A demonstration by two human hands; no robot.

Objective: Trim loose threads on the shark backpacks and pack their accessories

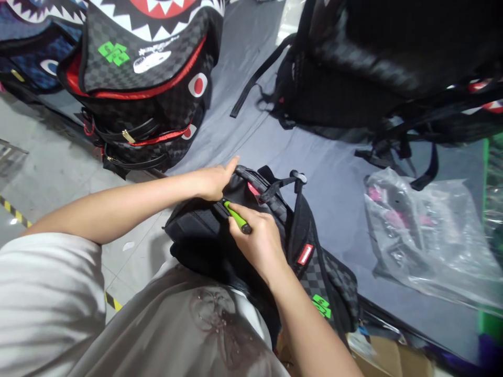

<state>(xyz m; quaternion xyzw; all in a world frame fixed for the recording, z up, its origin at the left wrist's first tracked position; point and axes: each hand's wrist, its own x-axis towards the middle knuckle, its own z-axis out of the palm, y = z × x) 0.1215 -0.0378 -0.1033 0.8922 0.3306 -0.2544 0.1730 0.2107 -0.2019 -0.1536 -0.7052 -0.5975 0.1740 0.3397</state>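
A black backpack [200,225] with a checkered panel and a small red label lies at the grey table's edge, against my body. My left hand [215,182] grips its upper edge, one digit stuck out and the other fingers mostly hidden. In my right hand [257,235] is a slim green-and-black handled tool [238,217], held in closed fingers. Its far end points at the bag fabric beside my left hand; the tip is hidden, so its exact kind cannot be made out.
Black checkered shark-face backpacks [157,110] stand at the upper left, beside a blue one [39,63]. Another black backpack [334,94] with loose straps lies at the upper right. A clear plastic bag [428,235] rests on the grey table [334,209]. A cardboard box [389,358] sits below.
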